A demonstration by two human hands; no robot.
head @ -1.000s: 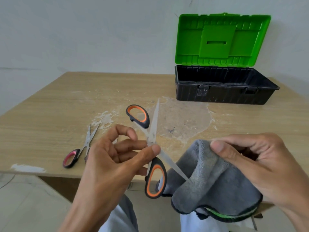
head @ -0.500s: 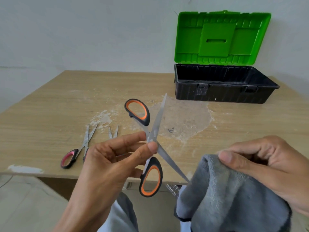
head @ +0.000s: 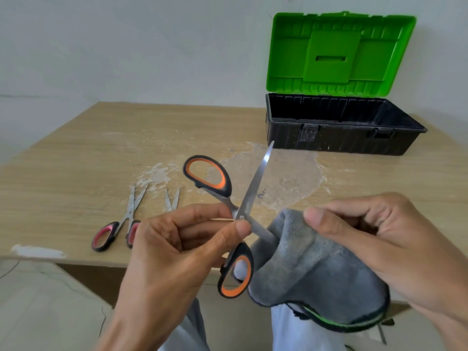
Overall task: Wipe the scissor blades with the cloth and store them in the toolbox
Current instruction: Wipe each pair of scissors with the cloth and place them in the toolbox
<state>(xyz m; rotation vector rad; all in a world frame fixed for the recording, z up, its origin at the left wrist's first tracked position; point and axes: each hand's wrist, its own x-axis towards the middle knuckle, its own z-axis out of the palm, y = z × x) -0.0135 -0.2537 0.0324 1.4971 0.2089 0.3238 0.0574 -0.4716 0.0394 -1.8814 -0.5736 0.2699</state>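
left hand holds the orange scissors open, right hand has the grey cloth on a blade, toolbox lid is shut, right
No: the toolbox lid stands open, as the head view shows. The rest holds: the left hand pinches the orange scissors open, and the right hand holds the grey cloth on a blade.

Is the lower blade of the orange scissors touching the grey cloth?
Touching. The head view shows the lower blade running into a fold of the cloth, its tip hidden inside; the right hand grips the cloth.
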